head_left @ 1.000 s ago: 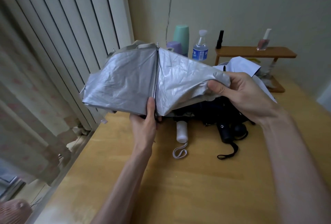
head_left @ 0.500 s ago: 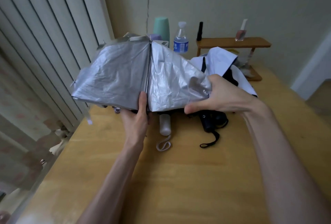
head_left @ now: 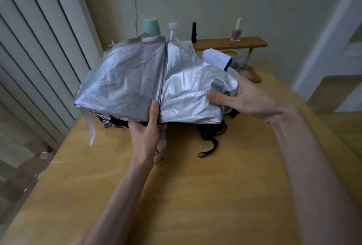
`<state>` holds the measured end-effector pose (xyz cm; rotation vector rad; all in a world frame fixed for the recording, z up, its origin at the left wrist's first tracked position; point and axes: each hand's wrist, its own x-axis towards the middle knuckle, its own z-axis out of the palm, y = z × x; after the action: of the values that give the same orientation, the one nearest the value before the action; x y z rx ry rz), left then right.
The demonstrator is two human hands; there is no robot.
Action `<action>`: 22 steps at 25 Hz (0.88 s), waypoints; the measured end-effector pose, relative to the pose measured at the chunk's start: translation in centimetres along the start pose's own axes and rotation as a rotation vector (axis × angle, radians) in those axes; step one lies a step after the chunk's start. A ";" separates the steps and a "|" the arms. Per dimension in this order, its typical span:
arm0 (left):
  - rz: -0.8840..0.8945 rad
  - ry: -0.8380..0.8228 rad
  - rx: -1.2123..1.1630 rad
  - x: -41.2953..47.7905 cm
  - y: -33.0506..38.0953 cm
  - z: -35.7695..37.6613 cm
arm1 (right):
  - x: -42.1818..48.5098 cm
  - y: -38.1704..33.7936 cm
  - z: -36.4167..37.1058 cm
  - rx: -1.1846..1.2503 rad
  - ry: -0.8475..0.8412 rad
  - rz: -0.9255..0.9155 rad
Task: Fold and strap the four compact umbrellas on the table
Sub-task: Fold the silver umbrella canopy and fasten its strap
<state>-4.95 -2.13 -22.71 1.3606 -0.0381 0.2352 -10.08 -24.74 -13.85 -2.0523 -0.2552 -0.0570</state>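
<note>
While you hold the silver umbrella point(head_left: 125, 82) up over the far half of the table point(head_left: 195, 195), you are in the folding step: its canopy is spread in two flat panels either side of a dark rib. Your left hand point(head_left: 146, 133) grips the lower edge at that rib, thumb on top, and your right hand point(head_left: 248, 98) pinches a bunch of fabric at the right edge. Nothing looks strapped yet. The next move probably calls for laying the right panel over toward the rib without loosening the left grip, then wrapping and reaching the white strap point(head_left: 91, 129) dangling at the left. Under the canopy lies a dark umbrella point(head_left: 211, 137), and a white umbrella point(head_left: 216, 57) sits behind. The wooden table stands against a cracked wall, with a small shelf point(head_left: 231, 42), a teal cup point(head_left: 151, 26) and pale vertical slats point(head_left: 39, 49) at the left.
</note>
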 end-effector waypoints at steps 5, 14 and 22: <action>-0.009 -0.036 0.013 0.0 -0.4 0.3 | -0.6 0.7 -0.8 -0.335 -0.075 0.209; -0.069 -0.071 -0.028 -0.3 -0.8 0.5 | -1.4 1.2 -0.9 0.078 -0.016 -0.041; -0.054 -0.039 -0.074 0.4 -0.9 -0.1 | -0.5 1.6 -1.3 -0.043 0.064 -0.007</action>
<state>-4.43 -2.13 -23.55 1.2908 -0.0422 0.1610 -10.12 -26.67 -14.67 -2.0881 -0.2230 -0.1335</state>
